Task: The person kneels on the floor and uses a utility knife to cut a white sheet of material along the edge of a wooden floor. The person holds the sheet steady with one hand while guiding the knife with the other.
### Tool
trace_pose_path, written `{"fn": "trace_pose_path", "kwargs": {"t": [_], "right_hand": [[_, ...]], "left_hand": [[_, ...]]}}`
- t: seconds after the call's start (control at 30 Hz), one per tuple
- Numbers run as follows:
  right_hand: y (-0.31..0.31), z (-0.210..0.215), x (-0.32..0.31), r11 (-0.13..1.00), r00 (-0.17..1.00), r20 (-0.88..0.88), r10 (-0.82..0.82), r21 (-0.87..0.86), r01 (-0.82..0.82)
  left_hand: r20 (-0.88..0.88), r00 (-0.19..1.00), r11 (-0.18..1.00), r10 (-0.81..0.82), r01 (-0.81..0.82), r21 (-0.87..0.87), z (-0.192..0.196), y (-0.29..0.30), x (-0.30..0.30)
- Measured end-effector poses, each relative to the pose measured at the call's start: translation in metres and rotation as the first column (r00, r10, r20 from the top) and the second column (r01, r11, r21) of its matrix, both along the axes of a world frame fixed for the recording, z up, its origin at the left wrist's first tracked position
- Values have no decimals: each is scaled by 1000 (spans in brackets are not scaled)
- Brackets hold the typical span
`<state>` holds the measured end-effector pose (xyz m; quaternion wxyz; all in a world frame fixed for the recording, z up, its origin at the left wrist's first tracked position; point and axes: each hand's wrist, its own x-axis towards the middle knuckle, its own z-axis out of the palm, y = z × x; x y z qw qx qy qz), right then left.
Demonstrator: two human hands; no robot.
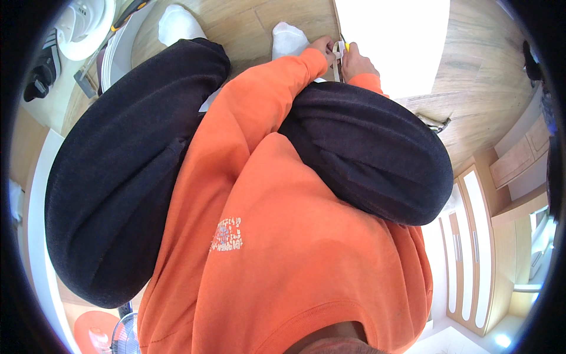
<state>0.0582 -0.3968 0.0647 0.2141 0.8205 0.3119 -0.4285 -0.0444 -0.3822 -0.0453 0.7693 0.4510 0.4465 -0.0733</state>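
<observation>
Past my right knee, my two hands work close together at the left edge of a white board. My left hand is closed, its fingers pinching a narrow pale strip that hangs down beside the board. Facing it, my right hand is wrapped round a small yellow tool with a thin dark tip; its exact kind is too small to make out. The tool touches or lies very near the strip and the board's edge. My orange sleeves lead to both hands.
My white-socked feet rest on the wood-look floor. At upper left are a black-and-yellow handle, a white round container and black footwear. A metal tool lies beyond my right knee; cabinets stand at right.
</observation>
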Motion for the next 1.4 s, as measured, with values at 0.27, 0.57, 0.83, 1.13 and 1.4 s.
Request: {"fn": "trace_pose_path", "kwargs": {"t": [0.27,0.57,0.83,1.13,1.4], "right_hand": [[-2,-9,-2,999,1000,-6,-4,53,4],[5,2,-1,997,1000,-29,1,-81,-4],[-10,-2,1,1000,999,-40,-4,7,4],[-13,-5,1,999,999,-34,-36,15,37],[-11,-6,2,996,995,-53,-87,-27,86]], "left_hand": [[-54,998,987,-45,53,149,-22,-10,-1],[-71,996,980,-54,66,188,-40,-18,0],[-240,945,933,-221,277,232,-3,7,4],[-364,842,822,-397,503,267,-4,12,14],[-348,628,630,-696,767,122,-10,28,30]]}}
